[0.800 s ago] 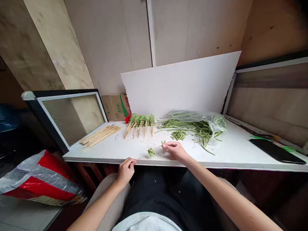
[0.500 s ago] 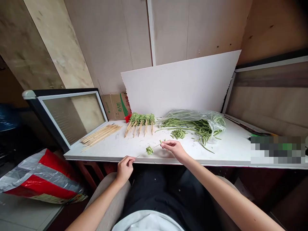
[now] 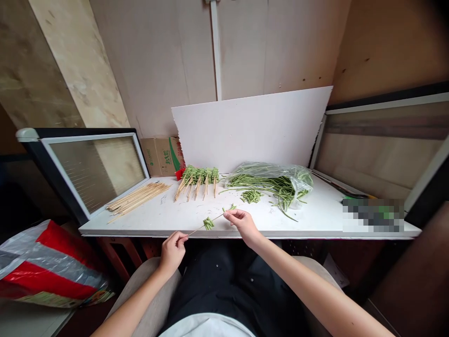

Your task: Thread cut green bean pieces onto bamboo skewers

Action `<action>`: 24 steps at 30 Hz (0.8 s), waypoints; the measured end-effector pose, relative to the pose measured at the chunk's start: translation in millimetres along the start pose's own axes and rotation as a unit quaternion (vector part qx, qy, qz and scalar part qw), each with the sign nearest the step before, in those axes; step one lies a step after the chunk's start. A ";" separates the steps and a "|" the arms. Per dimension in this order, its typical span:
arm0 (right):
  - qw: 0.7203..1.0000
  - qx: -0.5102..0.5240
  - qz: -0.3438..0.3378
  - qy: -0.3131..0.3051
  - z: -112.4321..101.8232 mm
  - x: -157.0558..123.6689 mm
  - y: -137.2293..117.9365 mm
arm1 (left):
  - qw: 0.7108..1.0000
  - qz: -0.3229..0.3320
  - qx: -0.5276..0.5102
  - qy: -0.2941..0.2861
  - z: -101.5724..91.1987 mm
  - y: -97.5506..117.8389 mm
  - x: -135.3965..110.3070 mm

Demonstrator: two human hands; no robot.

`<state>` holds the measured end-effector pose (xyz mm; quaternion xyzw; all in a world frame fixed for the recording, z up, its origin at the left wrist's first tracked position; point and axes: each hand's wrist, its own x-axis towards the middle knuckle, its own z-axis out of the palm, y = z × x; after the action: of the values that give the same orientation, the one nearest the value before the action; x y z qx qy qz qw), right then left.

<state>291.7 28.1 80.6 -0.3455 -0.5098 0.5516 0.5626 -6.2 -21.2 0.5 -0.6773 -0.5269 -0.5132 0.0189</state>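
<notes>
Lower left, one red bag (image 3: 52,267) is cut off by the frame edge. On the desk (image 3: 315,220) lies one heap of bare sticks (image 3: 138,196), too many to count, and one row of loaded skewers (image 3: 198,180) that overlap, number unclear. At center, the left hand (image 3: 172,250) pinches the end of one skewer (image 3: 198,229) held over the desk's near edge. The right hand (image 3: 242,223) pinches one bean piece (image 3: 231,207) at its tip. Right of center are one cut pile (image 3: 251,196) and one bean bag (image 3: 273,180). At far right, one patch (image 3: 373,215) is blurred.
</notes>
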 end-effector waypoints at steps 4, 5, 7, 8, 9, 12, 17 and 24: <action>1.000 0.004 -0.001 0.021 6.3 -6.5 1.3 | 1.000 -0.005 0.007 -0.010 0.7 -5.5 -3.4; 1.000 0.008 -0.001 0.024 6.5 -6.8 2.7 | 1.000 -0.004 0.013 -0.012 0.4 -6.4 -3.5; 1.000 0.015 -0.007 0.026 6.3 -6.6 6.3 | 1.000 0.001 0.026 -0.013 -0.4 -8.0 -3.3; 0.999 0.018 -0.009 0.026 6.4 -6.6 8.3 | 0.999 0.004 0.032 -0.014 -0.9 -8.6 -3.1; 0.999 0.019 -0.013 0.026 6.9 -6.8 10.3 | 0.999 0.008 0.036 -0.014 -1.2 -9.0 -2.9; 1.000 0.016 -0.017 0.021 12.1 -10.8 15.7 | 0.999 0.025 0.038 -0.022 -1.1 -7.7 -3.1; 1.000 0.007 -0.009 -0.003 25.4 -21.7 15.9 | 0.998 0.047 0.035 -0.038 2.7 1.9 -4.6; 1.000 -0.017 -0.017 0.010 23.5 -14.0 16.7 | 0.996 0.081 0.038 -0.024 4.5 2.5 0.5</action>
<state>266.5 13.0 67.7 -0.3521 -0.5187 0.5299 0.5711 -1.4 -19.4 0.0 -0.7289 -0.4895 -0.4731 0.0729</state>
